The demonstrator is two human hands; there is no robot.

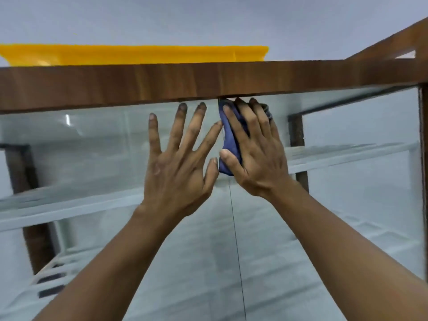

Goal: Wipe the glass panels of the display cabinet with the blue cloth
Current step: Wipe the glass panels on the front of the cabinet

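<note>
The display cabinet has a brown wooden top rail and front glass panels split by a thin vertical seam. My left hand lies flat on the left panel with fingers spread and straight, fingertips just under the rail. My right hand presses the blue cloth against the right panel beside the seam, up at the rail. Its fingers lie over the cloth and its thumb curls round the cloth's lower edge. Most of the cloth is hidden under that hand.
A yellow tray-like object sits on top of the cabinet. Glass shelves and wooden posts show through the panels. The cabinet's right wooden edge stands at the far right. A pale wall rises behind.
</note>
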